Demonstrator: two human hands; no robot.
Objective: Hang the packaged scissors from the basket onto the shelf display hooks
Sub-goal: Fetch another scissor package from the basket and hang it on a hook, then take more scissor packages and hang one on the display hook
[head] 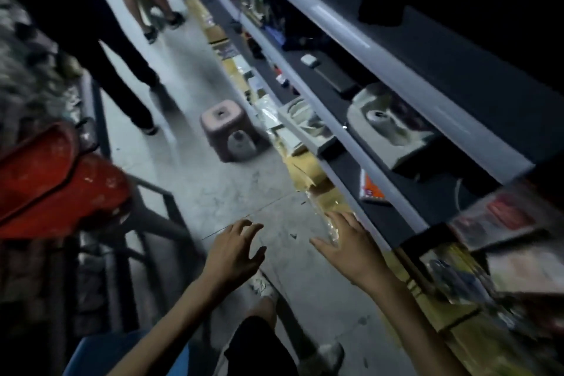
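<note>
As L hand [233,253], R hand [351,249] hover splayed, pkgs [500,217] on shelf [345,137] blurry

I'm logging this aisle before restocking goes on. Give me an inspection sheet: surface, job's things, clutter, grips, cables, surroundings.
Surface: scuffed grey floor; long grey shelf rails at right.
Job's things: scissors and hooks not identifiable in the blur; packaged goods at far right; red bins at left, possibly baskets.
Clutter: plastic stool on the floor; cardboard boxes along the shelf foot.
Grips: left hand and right hand open, holding nothing.
Cables: one thin white cord on the lower shelf, it seems.
Surroundings: other people's legs up the aisle.
</note>
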